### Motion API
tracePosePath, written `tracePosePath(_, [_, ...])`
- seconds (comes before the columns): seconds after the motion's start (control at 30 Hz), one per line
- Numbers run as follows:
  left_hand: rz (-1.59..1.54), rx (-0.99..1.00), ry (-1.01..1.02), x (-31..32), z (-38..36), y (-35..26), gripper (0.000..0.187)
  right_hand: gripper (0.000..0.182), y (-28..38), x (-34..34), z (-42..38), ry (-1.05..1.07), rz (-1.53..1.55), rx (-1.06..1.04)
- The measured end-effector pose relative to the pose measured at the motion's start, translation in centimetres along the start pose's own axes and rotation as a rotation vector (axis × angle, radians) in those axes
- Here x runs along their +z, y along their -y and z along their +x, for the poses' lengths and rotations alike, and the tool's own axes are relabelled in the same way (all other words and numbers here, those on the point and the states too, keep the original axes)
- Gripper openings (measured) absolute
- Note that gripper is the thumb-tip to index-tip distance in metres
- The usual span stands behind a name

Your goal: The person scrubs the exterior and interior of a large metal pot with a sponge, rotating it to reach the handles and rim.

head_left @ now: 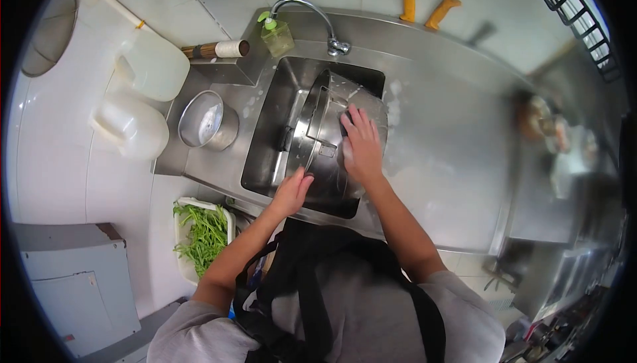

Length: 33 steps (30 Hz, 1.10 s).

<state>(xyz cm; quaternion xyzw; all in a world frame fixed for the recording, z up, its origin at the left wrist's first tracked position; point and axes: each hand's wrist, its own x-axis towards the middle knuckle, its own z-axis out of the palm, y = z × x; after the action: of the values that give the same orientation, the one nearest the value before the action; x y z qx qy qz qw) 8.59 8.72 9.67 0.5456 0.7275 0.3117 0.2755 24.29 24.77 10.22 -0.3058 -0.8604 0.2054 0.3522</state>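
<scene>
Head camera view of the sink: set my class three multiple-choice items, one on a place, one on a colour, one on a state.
1. Where is the large steel pot?
A. in the sink
B. on the floor
C. on a wall shelf

2. What colour are the two handles on the back wall?
A. blue
B. orange
C. black

3. How does the right hand stand?
A. raised in the air
B. in a pocket
C. pressed on the pot with a dark pad under the fingers

Answers: 1 A, the pot lies tilted inside the basin, with the left hand at its near rim. 2 B, both show orange against white tile. 3 C, the palm lies flat on the pot's wet side.
</scene>
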Motion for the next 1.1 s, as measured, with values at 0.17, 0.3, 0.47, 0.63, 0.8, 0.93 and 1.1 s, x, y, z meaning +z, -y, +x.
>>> tracePosePath(0.17, [-0.032, -0.005, 0.064, -0.7, 0.4, -0.1, 0.04, 0.049, -1.6, -0.4, -4.5, 0.088, -0.047, 0.01])
tracePosePath(0.3, [-0.114, -0.412, 0.41, -3.7, 4.4, -0.8, 0.078, 0.043, -5.5, 0.1, -2.7, -0.152, 0.261, 0.389])
tracePosePath(0.47, [-0.667, -0.331, 0.07, -6.4, 12.4, -8.1, 0.068, 0.046, -1.2, -0.6, -3.4, -0.054, 0.048, 0.136])
tracePosePath(0.63, [0.054, -0.088, -0.072, -4.0, 13.4, -9.0, 0.026, 0.035, -5.6, -0.1, -0.4, -0.077, 0.17, 0.106])
tracePosePath(0.8, [0.077, -0.044, -0.093, -4.0, 10.3, -9.2, 0.015, 0.026, -6.1, -1.1, 5.9, 0.066, 0.509, 0.152])
tracePosePath(0.93, [0.048, -0.042, -0.106, -3.6, 7.5, -7.9, 0.015, 0.028, -5.9, -0.5, 5.8, 0.259, 0.44, -0.153])
tracePosePath(1.1, [0.037, 0.024, -0.137, -3.6, 7.3, -8.0, 0.014, 0.037, -7.7, -0.3, 7.4, 0.218, 0.36, 0.061])
